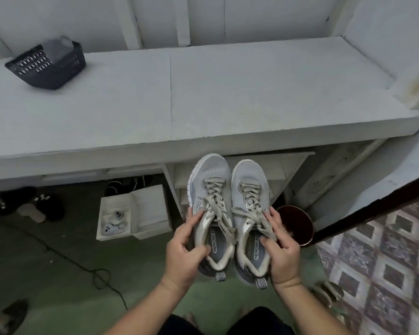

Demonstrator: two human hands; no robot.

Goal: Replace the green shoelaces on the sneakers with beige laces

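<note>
Each hand, left hand (pixel 183 247) and right hand (pixel 279 250), clasps one grey mesh sneaker (pixel 212 211) by its collar, the pair carried side by side, likely bound for the white bench (pixel 203 93).

sneakers (pixel 228 213): grey knit mesh, matt | basket (pixel 46 66): dark perforated plastic | bench (pixel 203 93): painted, matt

Two grey sneakers (pixel 228 213), side by side, each threaded with one pale lace (pixel 215 201). Two hands: one left hand (pixel 184 250) and one right hand (pixel 279 250). One dark woven basket (pixel 46 66) on one white bench (pixel 203 97). One open white box (pixel 133 213) on the floor. One round dark bowl (pixel 298 223).
</note>
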